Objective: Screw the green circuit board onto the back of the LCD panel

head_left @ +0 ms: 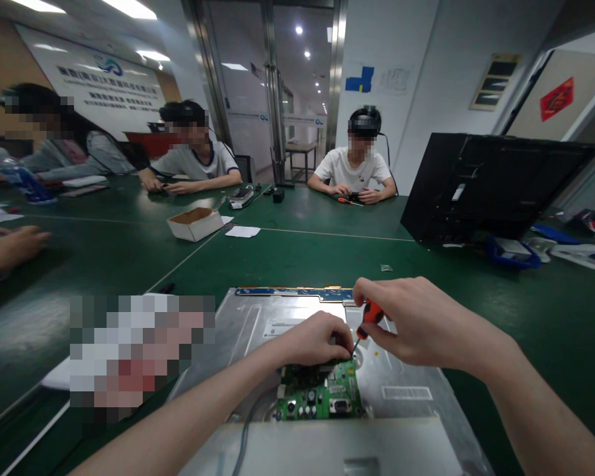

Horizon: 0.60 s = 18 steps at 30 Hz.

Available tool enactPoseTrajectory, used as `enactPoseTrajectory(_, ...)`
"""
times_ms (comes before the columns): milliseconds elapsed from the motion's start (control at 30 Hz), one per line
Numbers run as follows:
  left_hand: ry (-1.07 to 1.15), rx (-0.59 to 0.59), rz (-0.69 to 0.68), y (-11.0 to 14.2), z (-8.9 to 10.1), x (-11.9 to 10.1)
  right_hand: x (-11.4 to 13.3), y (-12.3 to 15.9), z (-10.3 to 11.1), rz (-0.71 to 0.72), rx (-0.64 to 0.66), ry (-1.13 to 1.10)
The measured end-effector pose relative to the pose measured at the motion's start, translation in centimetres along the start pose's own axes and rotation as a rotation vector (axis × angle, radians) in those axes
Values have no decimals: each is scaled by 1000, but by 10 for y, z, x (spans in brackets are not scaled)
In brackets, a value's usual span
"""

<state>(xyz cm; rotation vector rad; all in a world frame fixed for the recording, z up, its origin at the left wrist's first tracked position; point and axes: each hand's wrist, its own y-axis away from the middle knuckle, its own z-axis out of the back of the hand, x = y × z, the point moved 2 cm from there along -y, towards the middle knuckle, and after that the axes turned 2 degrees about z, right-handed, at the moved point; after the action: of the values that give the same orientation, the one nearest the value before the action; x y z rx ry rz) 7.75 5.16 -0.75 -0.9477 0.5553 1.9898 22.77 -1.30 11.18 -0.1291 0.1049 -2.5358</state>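
A silver metal monitor back panel [406, 370] lies flat on the green table in front of me. On its lower middle sits a green circuit board [320, 395] with ports along its near edge. My right hand [421, 324] is closed round an orange-handled screwdriver [371, 312], whose tip points down at the board's upper right corner. My left hand [315, 340] is curled, fingertips pinched on the board's top edge right beside the screwdriver tip. A blue strip [287, 291] runs along the panel's far edge.
A black monitor shell [486, 188] stands at the right. An open cardboard box [194, 223] and paper [242, 231] lie mid-table. Three seated people work at the far side; another person's hand [7, 246] rests at the left edge. A blurred patch covers something near left.
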Motion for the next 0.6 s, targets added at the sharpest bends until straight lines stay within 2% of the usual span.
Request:
enactPoseTrajectory(200, -9, -6, -23, 1, 0, 0, -3, -2, -1, -43, 13, 65)
enactPoseTrajectory(433, -54, -2, -48, 0, 0, 0, -1, 0, 0, -1, 11, 8)
enactPoseTrajectory(600, -134, 8, -94, 1, 1, -3, -2, -2, 0, -48, 31, 60)
